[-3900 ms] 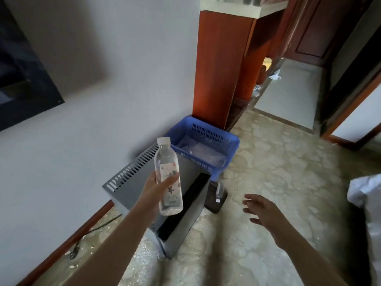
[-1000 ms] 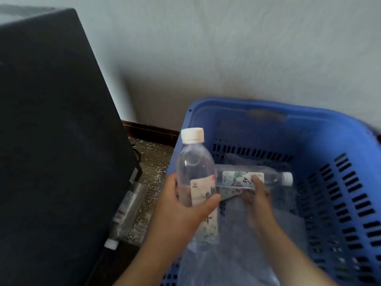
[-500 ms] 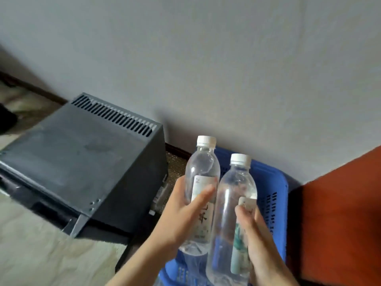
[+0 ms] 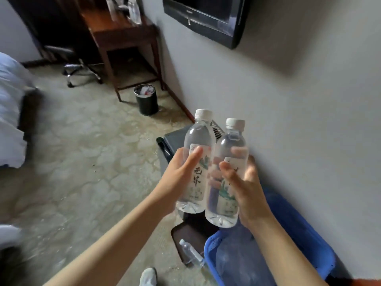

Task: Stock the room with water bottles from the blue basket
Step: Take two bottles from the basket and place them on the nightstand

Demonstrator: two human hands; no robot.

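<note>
Left hand (image 4: pixel 179 178) and right hand (image 4: pixel 245 188) each stay wrapped around an upright water bottle, left bottle (image 4: pixel 196 162) touching right bottle (image 4: pixel 227 172), now raised clear above the blue basket (image 4: pixel 299 228) below the right hand. The left label bears dark brush characters, not clearly legible. Beyond the hands, a bin (image 4: pixel 146 100) and desk (image 4: pixel 121 36) have come into view.

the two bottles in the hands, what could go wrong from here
The left bottle and right bottle are pressed side by side, so one might knock the other loose. A loose bottle lies on the floor beside the blue basket, so it could be stepped on. The view is blurred, which suggests a fast turn.
</note>
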